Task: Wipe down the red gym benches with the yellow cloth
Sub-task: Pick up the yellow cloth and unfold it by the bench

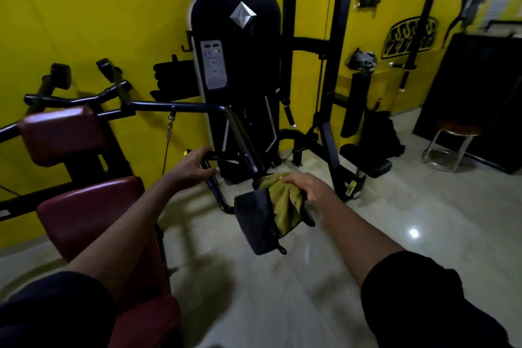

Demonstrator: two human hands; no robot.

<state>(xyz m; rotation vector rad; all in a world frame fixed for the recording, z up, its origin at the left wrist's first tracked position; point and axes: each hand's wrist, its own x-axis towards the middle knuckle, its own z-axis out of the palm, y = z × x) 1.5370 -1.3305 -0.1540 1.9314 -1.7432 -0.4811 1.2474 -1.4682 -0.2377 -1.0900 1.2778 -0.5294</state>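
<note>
The right hand (pixel 306 186) is lying palm-down on the yellow cloth (pixel 282 205), its fingers (pixel 291 178) spreading flat and released over the cloth's upper edge rather than curling round it. The cloth is draping over a black pad (pixel 254 220) at the end of a black bar (pixel 180 107), hanging just under and toward the wrist side of those fingers, with a black cord dangling from the pad's lower corner. The left hand (pixel 192 168) is reaching forward with its fingers (pixel 207 171) open and not gripping anything, the fingertips sitting just beside a short black handle (pixel 214 156) of the machine; whether they are touching it is unclear through the blur. The red bench (pixel 93 220) is lying below and behind the left fingers, under the left forearm, its seat running down toward the lower edge, and its red backrest (pixel 60 133) is standing well to the outside of the left fingers, up against the yellow wall (pixel 84 8). The black weight stack (pixel 240 79) is standing beyond both sets of fingers. A stool (pixel 452 144) is standing well beyond the right fingers on the pale floor (pixel 310 277). Both sleeves are dark.
</note>
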